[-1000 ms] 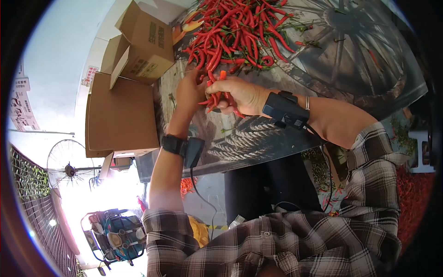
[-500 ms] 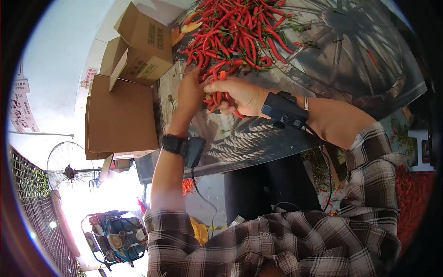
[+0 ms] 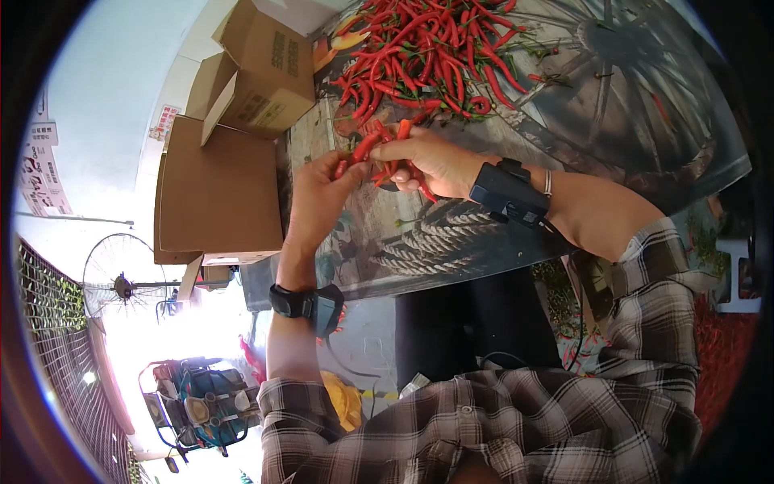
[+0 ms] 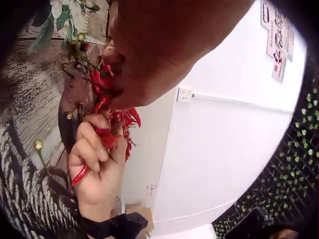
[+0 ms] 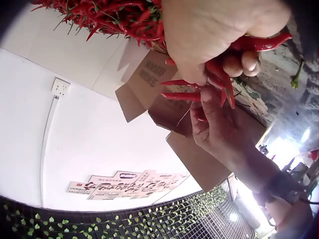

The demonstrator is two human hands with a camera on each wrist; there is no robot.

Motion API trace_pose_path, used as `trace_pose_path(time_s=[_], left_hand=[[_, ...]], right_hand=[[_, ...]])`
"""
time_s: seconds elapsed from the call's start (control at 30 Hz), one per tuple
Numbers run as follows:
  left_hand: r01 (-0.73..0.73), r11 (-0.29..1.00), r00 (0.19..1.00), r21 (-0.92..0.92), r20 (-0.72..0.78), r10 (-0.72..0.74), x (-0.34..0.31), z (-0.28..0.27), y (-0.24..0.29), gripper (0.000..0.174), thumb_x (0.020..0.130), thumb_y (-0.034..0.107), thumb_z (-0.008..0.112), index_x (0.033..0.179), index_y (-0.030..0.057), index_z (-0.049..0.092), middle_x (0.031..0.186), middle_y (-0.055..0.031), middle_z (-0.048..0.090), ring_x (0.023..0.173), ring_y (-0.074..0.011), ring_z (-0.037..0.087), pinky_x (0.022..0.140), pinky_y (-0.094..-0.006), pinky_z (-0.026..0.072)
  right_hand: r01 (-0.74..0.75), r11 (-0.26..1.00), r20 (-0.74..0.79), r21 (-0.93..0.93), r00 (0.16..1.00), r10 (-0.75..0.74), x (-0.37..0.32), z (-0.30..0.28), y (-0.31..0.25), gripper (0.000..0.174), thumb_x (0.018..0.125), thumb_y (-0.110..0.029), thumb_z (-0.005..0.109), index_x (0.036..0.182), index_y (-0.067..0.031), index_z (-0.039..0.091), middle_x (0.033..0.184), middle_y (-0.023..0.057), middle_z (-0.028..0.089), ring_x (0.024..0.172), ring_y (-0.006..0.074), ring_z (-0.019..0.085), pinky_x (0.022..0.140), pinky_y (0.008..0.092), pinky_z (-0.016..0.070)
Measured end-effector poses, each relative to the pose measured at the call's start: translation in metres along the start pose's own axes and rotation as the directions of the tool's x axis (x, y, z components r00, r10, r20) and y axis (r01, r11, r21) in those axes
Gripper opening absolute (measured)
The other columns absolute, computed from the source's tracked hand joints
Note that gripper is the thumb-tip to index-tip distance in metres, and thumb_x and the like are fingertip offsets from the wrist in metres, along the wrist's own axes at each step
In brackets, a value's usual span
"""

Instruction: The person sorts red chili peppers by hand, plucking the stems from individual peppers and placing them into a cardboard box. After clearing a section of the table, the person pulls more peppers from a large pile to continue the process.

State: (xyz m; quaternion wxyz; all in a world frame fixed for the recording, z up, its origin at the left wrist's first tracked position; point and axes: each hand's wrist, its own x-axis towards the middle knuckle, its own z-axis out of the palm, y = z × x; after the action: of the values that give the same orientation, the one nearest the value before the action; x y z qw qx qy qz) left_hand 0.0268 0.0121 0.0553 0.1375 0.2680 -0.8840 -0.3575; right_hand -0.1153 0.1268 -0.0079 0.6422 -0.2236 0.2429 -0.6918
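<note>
My right hand (image 3: 442,163) grips a small bunch of red chili peppers (image 3: 405,129), their tips poking out between and below the fingers. In the right wrist view, one chili (image 5: 261,44) sticks out past the curled fingertips. My left hand (image 3: 316,198) is right beside it and pinches a red chili pepper (image 3: 365,148) between thumb and fingers. Seen from the left wrist, the left hand (image 4: 149,55) looms close and hides part of that chili, while the right hand (image 4: 97,172) curls round its bunch. A large heap of red chilies (image 3: 427,52) lies just beyond both hands.
Open cardboard boxes (image 3: 222,189) stand along the left of the table. The printed table cover (image 3: 516,218) bears loose green stems, one (image 4: 40,149) near the right hand. A white stool (image 3: 738,274) and more chilies (image 3: 726,363) are on the floor at right.
My left hand has drawn back from the heap's edge toward me and turned, now showing a chili pinched at its fingertips. The right hand keeps its bunch in nearly the same spot.
</note>
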Motion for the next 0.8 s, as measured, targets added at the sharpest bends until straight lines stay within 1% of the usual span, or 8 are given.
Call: trace_pose_path(time_s=[0.03,0.17,0.23,0.37,0.43,0.47,0.53,0.8], left_hand=[[-0.006,0.994,0.999,0.110,0.033,0.002,-0.003,0.002,0.004,0.023,0.081,0.021,0.066,0.089,-0.0004,0.064,0.060,-0.0014,0.052,0.056,-0.0066,0.044,0.052,-0.0239,0.0370],[-0.033,0.977,0.999,0.210,0.010,0.032,-0.007,0.008,0.018,0.023,0.080,0.021,0.067,0.088,0.0004,0.064,0.061,-0.0070,0.056,0.055,-0.0094,0.047,0.053,-0.0255,0.0395],[-0.069,0.926,0.997,0.370,-0.004,0.075,-0.009,0.009,0.022,0.022,0.079,0.021,0.067,0.089,0.0012,0.064,0.063,-0.0117,0.057,0.055,-0.0119,0.050,0.055,-0.0272,0.0424],[-0.088,0.924,0.995,0.371,-0.011,0.099,-0.014,0.008,0.024,0.026,0.079,0.021,0.068,0.093,0.0005,0.064,0.064,-0.0093,0.058,0.058,-0.0103,0.051,0.057,-0.0272,0.0432],[0.017,0.983,1.000,0.180,0.003,-0.018,-0.016,0.001,0.021,0.028,0.079,0.021,0.068,0.097,-0.0007,0.064,0.066,-0.0049,0.059,0.062,-0.0078,0.051,0.059,-0.0260,0.0431],[0.014,0.983,1.000,0.182,0.007,-0.016,-0.019,-0.002,0.020,0.028,0.079,0.021,0.068,0.097,-0.0007,0.064,0.066,-0.0049,0.059,0.062,-0.0078,0.051,0.059,-0.0260,0.0431],[0.075,0.996,0.996,0.042,0.049,-0.077,-0.025,-0.009,0.016,0.029,0.081,0.021,0.068,0.099,-0.0019,0.064,0.068,-0.0002,0.057,0.065,-0.0058,0.047,0.059,-0.0234,0.0412],[0.070,0.994,0.997,0.085,0.028,-0.073,-0.030,-0.009,0.004,0.026,0.082,0.019,0.067,0.091,-0.0045,0.064,0.066,0.0030,0.052,0.062,-0.0038,0.041,0.055,-0.0203,0.0359]], right_hand=[[-0.001,1.000,0.001,0.000,1.000,0.001,0.000,0.000,0.001,0.010,0.084,-0.016,0.062,0.088,-0.0093,0.055,0.068,-0.0026,0.052,0.047,0.0053,0.041,0.043,0.0218,0.0286],[0.014,0.998,-0.002,-0.058,1.000,-0.014,0.000,0.003,0.003,0.012,0.084,-0.018,0.064,0.087,-0.0090,0.056,0.066,-0.0020,0.052,0.046,0.0046,0.040,0.043,0.0216,0.0284],[0.023,0.998,-0.012,-0.063,1.000,-0.024,-0.001,0.003,0.003,0.012,0.084,-0.018,0.064,0.086,-0.0089,0.057,0.065,-0.0017,0.051,0.045,0.0044,0.039,0.042,0.0217,0.0280],[0.020,0.999,0.023,-0.042,1.000,-0.019,0.001,-0.002,0.006,0.013,0.085,-0.019,0.064,0.085,-0.0081,0.057,0.063,-0.0012,0.050,0.044,0.0047,0.036,0.041,0.0222,0.0267],[0.039,0.999,0.021,-0.037,0.999,-0.038,0.001,-0.001,0.006,0.013,0.085,-0.020,0.063,0.085,-0.0077,0.058,0.062,-0.0012,0.050,0.044,0.0048,0.035,0.041,0.0224,0.0264],[0.042,0.998,0.000,-0.037,0.999,-0.042,0.001,-0.001,0.005,0.013,0.085,-0.020,0.063,0.084,-0.0074,0.058,0.061,-0.0014,0.050,0.044,0.0049,0.035,0.041,0.0226,0.0262],[0.045,0.998,-0.019,-0.037,0.999,-0.046,0.001,-0.001,0.005,0.014,0.085,-0.020,0.063,0.084,-0.0070,0.058,0.061,-0.0016,0.049,0.044,0.0050,0.035,0.041,0.0227,0.0261],[0.024,0.999,-0.007,-0.025,1.000,-0.024,0.002,-0.003,0.005,0.013,0.086,-0.020,0.061,0.083,-0.0074,0.059,0.061,-0.0022,0.050,0.045,0.0046,0.037,0.042,0.0224,0.0264]])
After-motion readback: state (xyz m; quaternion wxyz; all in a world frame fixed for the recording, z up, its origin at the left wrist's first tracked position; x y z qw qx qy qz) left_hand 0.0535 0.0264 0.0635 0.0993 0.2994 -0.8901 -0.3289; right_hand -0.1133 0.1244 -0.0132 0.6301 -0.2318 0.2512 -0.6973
